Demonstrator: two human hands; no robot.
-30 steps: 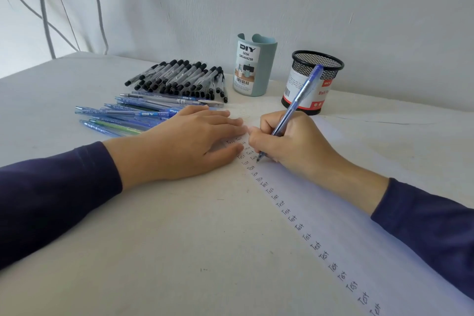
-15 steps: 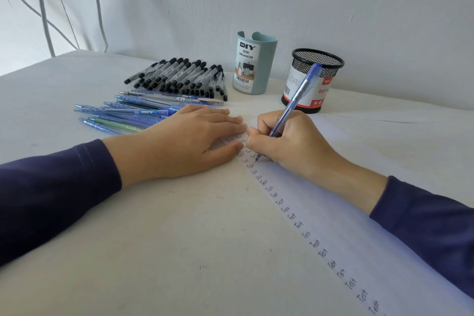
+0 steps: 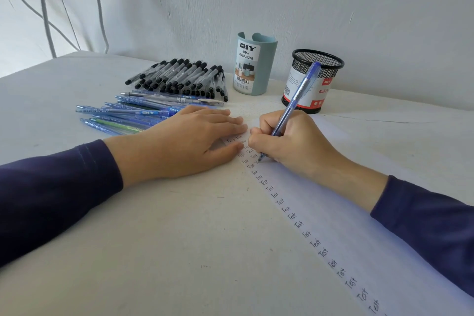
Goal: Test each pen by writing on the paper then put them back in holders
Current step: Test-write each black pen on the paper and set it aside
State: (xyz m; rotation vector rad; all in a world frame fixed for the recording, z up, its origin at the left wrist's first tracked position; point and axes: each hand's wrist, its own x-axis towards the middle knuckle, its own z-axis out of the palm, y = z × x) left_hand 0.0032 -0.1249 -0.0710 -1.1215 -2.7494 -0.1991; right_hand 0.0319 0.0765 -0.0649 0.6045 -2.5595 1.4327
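A long column of "Test" marks (image 3: 315, 242) already runs up the paper (image 3: 384, 251). The right hand (image 3: 295, 146) grips a blue pen (image 3: 295, 102), tip on the sheet, while the left hand (image 3: 184, 141) lies flat, holding nothing. Beyond, piles of blue pens (image 3: 123, 115) and black-capped pens (image 3: 179, 77) lie loose, so both the teal desk organizer (image 3: 254, 67) and the mesh holder (image 3: 315, 79) likely await most pens.

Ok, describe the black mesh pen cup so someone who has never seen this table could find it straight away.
Start at the white wall behind the white table, where two holders stand side by side. The black wire-mesh pen cup is the right-hand one, just beyond the right hand writing with a blue pen. Unlike the solid pale teal plastic desk organizer, it has see-through mesh and a red-and-white label.
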